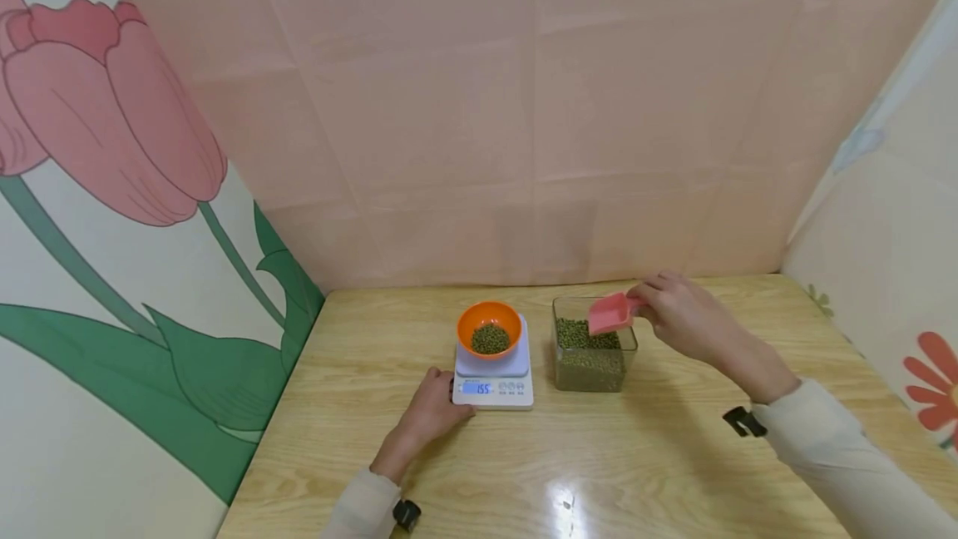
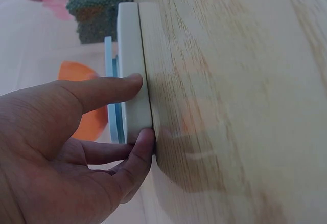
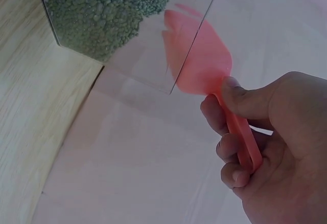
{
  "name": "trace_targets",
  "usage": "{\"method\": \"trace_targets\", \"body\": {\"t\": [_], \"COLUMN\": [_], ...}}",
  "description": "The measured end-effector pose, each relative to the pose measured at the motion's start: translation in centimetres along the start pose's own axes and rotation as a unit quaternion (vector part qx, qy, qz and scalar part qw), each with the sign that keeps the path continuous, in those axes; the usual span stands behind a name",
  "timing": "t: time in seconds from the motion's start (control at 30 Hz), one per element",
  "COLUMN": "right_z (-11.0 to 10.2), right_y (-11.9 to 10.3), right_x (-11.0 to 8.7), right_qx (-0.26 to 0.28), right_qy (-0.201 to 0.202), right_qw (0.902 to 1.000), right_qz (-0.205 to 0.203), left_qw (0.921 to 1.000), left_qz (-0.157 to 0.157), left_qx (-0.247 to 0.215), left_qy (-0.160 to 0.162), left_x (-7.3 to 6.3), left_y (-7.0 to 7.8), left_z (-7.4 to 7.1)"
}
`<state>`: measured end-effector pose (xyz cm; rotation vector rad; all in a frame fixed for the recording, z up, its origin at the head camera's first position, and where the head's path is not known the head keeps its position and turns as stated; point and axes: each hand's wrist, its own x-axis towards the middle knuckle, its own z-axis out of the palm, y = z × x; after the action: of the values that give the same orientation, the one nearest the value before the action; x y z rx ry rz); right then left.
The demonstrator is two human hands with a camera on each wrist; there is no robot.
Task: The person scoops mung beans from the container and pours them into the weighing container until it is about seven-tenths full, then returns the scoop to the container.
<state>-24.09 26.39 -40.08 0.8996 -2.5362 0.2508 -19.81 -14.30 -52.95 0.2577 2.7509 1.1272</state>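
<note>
Green beans (image 1: pixel 490 339), two lots. Left hand (image 1: pixel 432 407): thumb and bent fingers gripping scale (image 1: pixel 516 400) at near-left corner. Orange bowl (image 1: pixel 471 321): on scale, beans inside. Clear box (image 1: pixel 572 307): right of scale, beans inside. Pink scoop (image 1: pixel 609 314): at box top, long axis roughly crosswise, blade leftward. Right hand (image 1: pixel 684 316): nearer box, curled round handle.

A creased pale-pink sheet (image 1: pixel 419 106) hangs behind the wood-grain bench (image 1: pixel 359 348), whose near part carries a bright patch of glare (image 1: pixel 565 504). On the left, a white wall (image 1: pixel 60 431) bears a large painted pink tulip (image 1: pixel 153 115) with a green stem (image 1: pixel 239 260) and broad green leaves (image 1: pixel 217 373); on the right, a pale wall (image 1: pixel 883 248) shows a red-petalled flower (image 1: pixel 937 395) and a small green sprig (image 1: pixel 820 300)
</note>
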Motion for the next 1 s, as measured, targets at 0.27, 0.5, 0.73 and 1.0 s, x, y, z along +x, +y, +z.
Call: {"method": "trace_targets", "body": {"t": [0.27, 0.5, 0.73, 1.0], "right_z": [0.5, 1.1, 1.6, 1.9], "right_y": [-0.5, -0.8, -1.2, -1.5], "right_x": [0.4, 0.7, 0.8, 1.1], "right_qx": [-0.015, -0.031, -0.036, -0.032], "right_qy": [-0.029, -0.024, -0.047, -0.053], "right_qw": [0.9995, 0.9991, 0.9982, 0.9979], "right_qz": [-0.001, -0.019, -0.013, -0.019], "left_qw": [1.0, 0.9999, 1.0, 1.0], "left_qz": [0.006, 0.01, 0.005, 0.007], "left_qx": [0.0, 0.001, -0.002, 0.003], "left_qy": [-0.001, -0.002, -0.004, 0.001], "left_x": [-0.1, -0.1, -0.1, 0.0], "left_y": [0.0, -0.1, -0.1, -0.1], "left_z": [0.1, 0.1, 0.1, 0.1]}}
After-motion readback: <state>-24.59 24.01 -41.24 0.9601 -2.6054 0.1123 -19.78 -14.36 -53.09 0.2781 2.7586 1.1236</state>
